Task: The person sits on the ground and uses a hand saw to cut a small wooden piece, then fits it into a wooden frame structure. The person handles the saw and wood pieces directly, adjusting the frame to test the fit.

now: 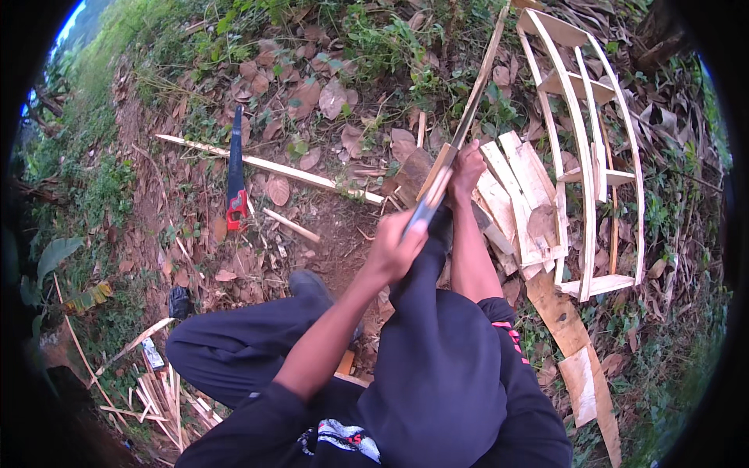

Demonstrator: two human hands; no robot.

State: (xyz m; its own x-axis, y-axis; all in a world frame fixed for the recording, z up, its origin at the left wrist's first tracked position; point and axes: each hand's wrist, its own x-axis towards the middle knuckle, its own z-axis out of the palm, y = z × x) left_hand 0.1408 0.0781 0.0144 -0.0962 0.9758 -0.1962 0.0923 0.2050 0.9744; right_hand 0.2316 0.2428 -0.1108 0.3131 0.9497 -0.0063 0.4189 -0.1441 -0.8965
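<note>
My left hand [396, 246] is closed round the near end of a long, narrow tool with a grey, blade-like part [427, 207], smeared by motion. Its exact kind cannot be made out. My right hand [468, 168] is farther out and grips a long wooden strip [485, 69] that slants up to the top edge. Tool and strip run almost in one line and overlap between my hands, above my raised knee. A short wood block [413, 173] shows just left of them, partly hidden.
A ladder-like frame of pale wood [587, 156] stands at right, beside stacked boards [519, 183]. Below lies a long plank [563, 320]. At left, a red-handled handsaw [236, 175] crosses a long pole [292, 171] on leafy ground. Thin sticks [164, 402] lie lower left.
</note>
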